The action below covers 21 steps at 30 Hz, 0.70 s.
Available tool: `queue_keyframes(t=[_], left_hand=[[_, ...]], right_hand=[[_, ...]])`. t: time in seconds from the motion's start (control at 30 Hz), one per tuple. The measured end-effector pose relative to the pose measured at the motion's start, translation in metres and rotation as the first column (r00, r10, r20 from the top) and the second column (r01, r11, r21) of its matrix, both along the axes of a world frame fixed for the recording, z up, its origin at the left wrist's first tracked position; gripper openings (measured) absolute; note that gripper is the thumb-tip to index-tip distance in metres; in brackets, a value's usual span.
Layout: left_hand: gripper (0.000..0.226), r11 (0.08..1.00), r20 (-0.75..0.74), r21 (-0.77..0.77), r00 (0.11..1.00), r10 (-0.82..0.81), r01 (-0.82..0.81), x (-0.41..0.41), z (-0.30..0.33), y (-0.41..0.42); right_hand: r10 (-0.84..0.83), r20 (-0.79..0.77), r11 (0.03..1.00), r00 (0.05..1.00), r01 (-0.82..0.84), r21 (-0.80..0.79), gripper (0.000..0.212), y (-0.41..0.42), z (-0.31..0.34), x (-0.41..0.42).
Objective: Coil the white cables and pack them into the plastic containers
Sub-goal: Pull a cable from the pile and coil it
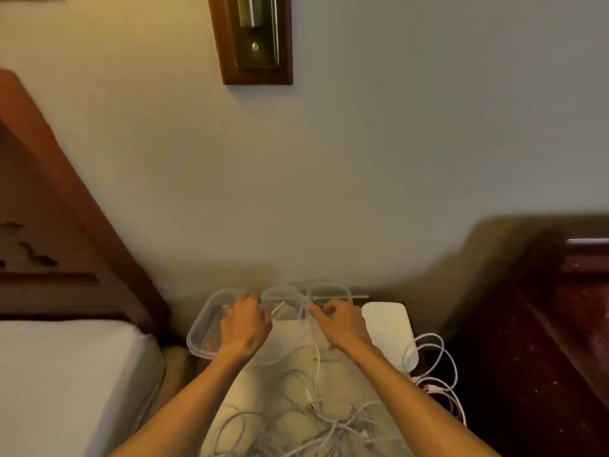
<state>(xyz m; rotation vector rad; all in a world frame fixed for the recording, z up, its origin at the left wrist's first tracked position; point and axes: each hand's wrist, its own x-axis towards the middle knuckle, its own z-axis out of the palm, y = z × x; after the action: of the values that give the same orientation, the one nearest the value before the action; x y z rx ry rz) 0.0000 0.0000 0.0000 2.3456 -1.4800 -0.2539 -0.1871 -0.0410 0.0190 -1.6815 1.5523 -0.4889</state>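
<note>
White cable point(286, 293) arcs between both hands at the far middle of the desk point(293, 328), each end pinched in curled fingers: the left hand point(245, 328) over the clear plastic container point(204, 324) at 9 o'clock, the right hand point(341, 324) just at 3 o'clock of it. Loose cables point(316, 420) lie tangled at 6 o'clock, near the forearms. A white lid point(390, 328) sits at 3 o'clock of the right hand, with more cable loops point(441, 367) beside it. A bed point(66, 374) lies at 8 o'clock.
</note>
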Motion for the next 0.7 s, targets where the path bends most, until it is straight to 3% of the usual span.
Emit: queue_keyframes(t=[0.17,0.27,0.5,0.6,0.7], left_hand=[[0.008,0.999,-0.139,-0.045,0.990,-0.026,0.020,-0.008,-0.009,0.007],[0.014,0.981,-0.249,-0.194,0.967,-0.057,0.008,-0.015,0.007,0.019],[0.029,0.818,-0.321,-0.576,0.919,-0.227,0.001,-0.063,0.070,0.085],[0.034,0.756,-0.342,-0.654,0.896,-0.284,-0.010,-0.095,0.075,0.134],[0.036,0.749,-0.406,-0.662,0.859,-0.311,-0.042,-0.133,0.066,0.185]], right_hand=[[-0.048,0.081,0.996,0.996,0.053,-0.068,0.037,0.005,-0.012,0.021],[-0.112,0.110,0.973,0.988,0.131,-0.192,0.042,0.016,-0.002,0.014],[-0.200,0.264,0.918,0.943,0.274,-0.285,0.031,0.096,0.048,-0.051],[-0.226,0.251,0.905,0.941,0.299,-0.304,0.017,0.146,0.051,-0.085],[-0.238,0.259,0.902,0.936,0.312,-0.299,0.021,0.196,0.043,-0.119]])
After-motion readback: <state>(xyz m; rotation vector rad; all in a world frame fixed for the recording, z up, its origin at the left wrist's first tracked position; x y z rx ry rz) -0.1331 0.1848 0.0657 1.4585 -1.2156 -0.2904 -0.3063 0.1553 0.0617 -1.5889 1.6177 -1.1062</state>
